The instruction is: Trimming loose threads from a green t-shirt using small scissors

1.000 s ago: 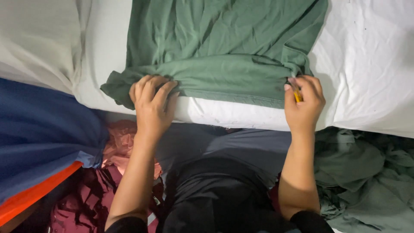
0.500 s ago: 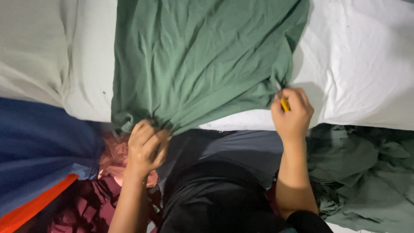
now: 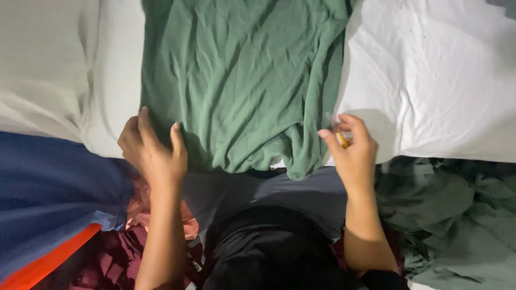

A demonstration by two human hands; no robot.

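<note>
Hands point(image 3: 153, 153) on green cloth point(image 3: 242, 80)

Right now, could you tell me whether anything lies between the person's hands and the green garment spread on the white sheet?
Nothing visible does. The left hand already rests on the green garment at its lower left edge. The right hand, pinching a small yellow object, sits just beside the garment's right edge, over the white sheet.
</note>
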